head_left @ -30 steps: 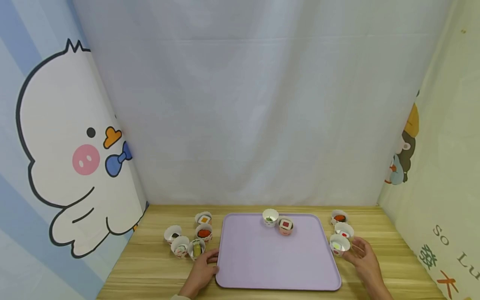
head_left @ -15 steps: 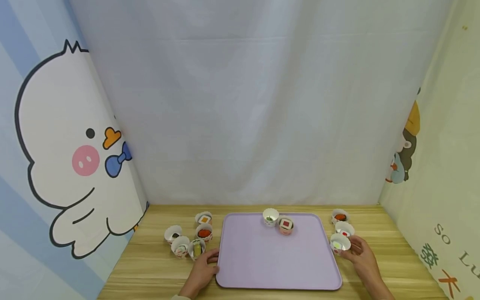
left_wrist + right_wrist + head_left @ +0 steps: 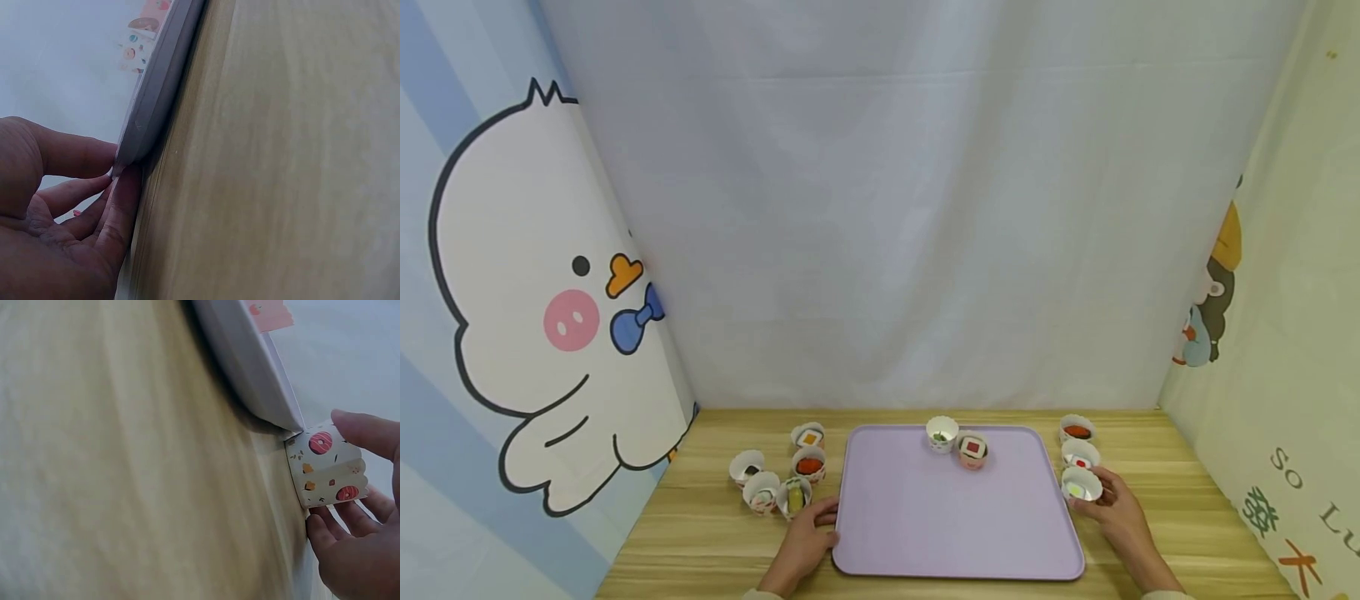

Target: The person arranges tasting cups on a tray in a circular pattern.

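My left hand (image 3: 806,537) is at the left edge of the lilac tray (image 3: 955,525). In the left wrist view its thumb and fingers (image 3: 126,194) pinch the tray's rim. On the right, my right hand (image 3: 1120,518) holds a white paper baking cup (image 3: 1081,485) between thumb and fingers, beside the tray's right edge. A donut print shows on that cup (image 3: 325,465) in the right wrist view. A pale green and white piece lies inside it. Just behind stand two more paper cups, one with a red-and-white piece (image 3: 1081,463) and one with a red-orange piece (image 3: 1078,432).
Two cups stand at the tray's back, one with green bits (image 3: 942,436) and a pink one with a red-centred piece (image 3: 973,450). Left of the tray, several filled cups (image 3: 762,493) cluster on the wooden table (image 3: 700,546). A pale curtain (image 3: 925,250) hangs behind.
My right hand has moved slightly forward and left with its cup. The two cups behind it have shifted a little left and back, forming a straighter row. My left hand has stayed put.
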